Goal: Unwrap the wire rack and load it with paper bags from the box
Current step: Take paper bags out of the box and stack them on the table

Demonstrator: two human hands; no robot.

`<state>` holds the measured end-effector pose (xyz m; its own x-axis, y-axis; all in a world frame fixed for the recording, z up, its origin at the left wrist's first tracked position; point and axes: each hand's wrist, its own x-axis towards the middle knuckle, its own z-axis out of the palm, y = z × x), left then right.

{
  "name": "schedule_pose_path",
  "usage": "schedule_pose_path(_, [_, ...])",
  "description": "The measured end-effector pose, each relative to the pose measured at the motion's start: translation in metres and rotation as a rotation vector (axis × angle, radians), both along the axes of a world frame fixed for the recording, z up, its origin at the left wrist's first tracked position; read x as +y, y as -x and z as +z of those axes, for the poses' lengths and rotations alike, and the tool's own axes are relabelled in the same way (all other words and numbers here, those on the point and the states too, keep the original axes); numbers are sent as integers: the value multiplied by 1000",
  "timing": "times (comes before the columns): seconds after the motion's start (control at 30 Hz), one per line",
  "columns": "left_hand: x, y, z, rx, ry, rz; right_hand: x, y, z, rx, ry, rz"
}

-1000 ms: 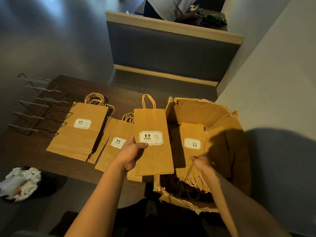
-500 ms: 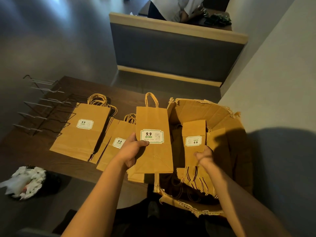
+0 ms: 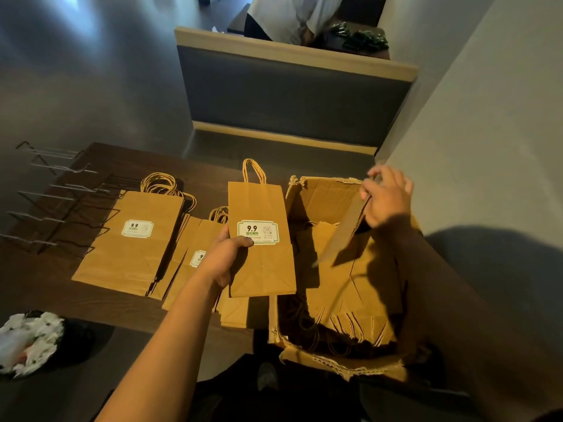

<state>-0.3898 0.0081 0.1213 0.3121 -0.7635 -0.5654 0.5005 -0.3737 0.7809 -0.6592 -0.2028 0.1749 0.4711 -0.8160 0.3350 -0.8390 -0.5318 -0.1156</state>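
Your left hand grips a flat kraft paper bag by its left edge, thumb lying across the front beside the green-bordered "9.9" label. The bag is held upright above the table, its twisted paper handles pointing away from you.

Your right hand is raised over the far rim of the cardboard box, fingers curled around the upper end of another paper bag seen nearly edge-on and blurred; its lower end points down into the box. The two hands are well apart, one on each bag.

Inside the box, more flat bags lie stacked with their handles toward you. The box sits at the right end of the dark wooden table, its torn near flap hanging over the edge.

On the table to the left of the held bag lie two piles of the same labelled bags: a nearer pile partly behind your left wrist, and a farther-left pile. Just left of that, the wire rack lies at the table's left end, bare, with no bags in it.

Beyond the table stands a grey upholstered bench, and another person is bent over the table behind it. A dark bin of crumpled white wrapping is at lower left.
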Motion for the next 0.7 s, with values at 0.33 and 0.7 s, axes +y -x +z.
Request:
schedule_pose_path(0.33, [2,7,21,-104,76,-184,99,-130,27,210,47,495])
schedule_pose_path(0.7, [34,-17,-4,-82,43,-373,120,-178,-42,220,9,620])
